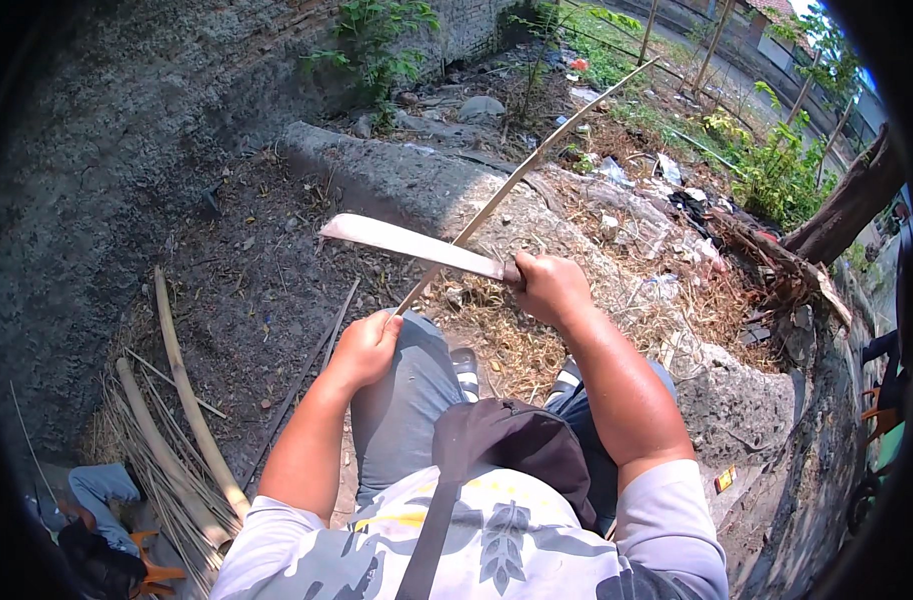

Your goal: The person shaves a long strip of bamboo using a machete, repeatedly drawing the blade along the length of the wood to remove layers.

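Observation:
My right hand [554,289] is closed round the dark handle of a machete [407,242], whose broad pale blade points left. The blade crosses over a long thin bamboo strip [527,168] and appears to touch it. That strip slants from my left hand up to the far right. Above my left knee, my left hand [369,348] grips the strip's near end, fingers wrapped round it.
Bamboo poles [192,400] and thin strips lie at my left. A rough concrete slab [377,180] crosses ahead, beside a grey wall [107,150]. A tree trunk [847,205] leans at the right; litter and dry straw cover the ground. Another person's leg [105,492] shows at lower left.

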The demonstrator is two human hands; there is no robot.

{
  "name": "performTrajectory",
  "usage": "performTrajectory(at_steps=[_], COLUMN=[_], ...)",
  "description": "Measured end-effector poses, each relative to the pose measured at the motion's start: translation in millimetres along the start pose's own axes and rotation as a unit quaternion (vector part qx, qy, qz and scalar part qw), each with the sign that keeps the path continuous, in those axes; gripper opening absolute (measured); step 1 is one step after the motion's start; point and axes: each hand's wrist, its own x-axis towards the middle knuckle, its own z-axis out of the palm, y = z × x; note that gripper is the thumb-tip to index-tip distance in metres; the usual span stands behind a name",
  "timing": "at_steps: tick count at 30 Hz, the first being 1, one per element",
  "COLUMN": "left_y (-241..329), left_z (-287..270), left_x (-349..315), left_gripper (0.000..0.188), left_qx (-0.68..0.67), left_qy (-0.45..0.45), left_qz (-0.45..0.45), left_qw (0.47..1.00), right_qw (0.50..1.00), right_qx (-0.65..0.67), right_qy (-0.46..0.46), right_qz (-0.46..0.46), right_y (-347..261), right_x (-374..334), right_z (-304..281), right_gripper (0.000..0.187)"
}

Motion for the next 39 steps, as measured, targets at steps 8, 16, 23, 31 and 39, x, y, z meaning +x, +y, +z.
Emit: performTrajectory(at_steps=[8,16,23,31,39], left_y=[7,3,-1,-5,-8], left_z=[1,-2,-6,-5,-6], left_x=[-7,-2,-3,-1,3], left_gripper=[0.039,0.039,0.042,0.044,0.043], left_qx=[0.054,0.044,0.003,-0.008,-0.010], left_qy=[0.015,-0.008,-0.026,-0.036,-0.038], left_qz=[-0.001,0.006,-0.003,-0.012,-0.012], left_qw=[0.998,0.999,1.000,0.999,0.999], right_qw=[0.996,0.998,0.998,0.996,1.000], right_qx=[-0.025,-0.006,-0.020,-0.005,-0.001], right_qy=[0.025,0.009,0.005,0.027,0.003], right_qz=[-0.082,0.054,-0.062,0.090,0.023], right_y=[-18,12,-22,38,3], right_x=[-2,2,-9,2,-1], right_z=[4,-8,3,-8,-3], right_gripper=[0.016,0.016,0.012,0.017,0.016])
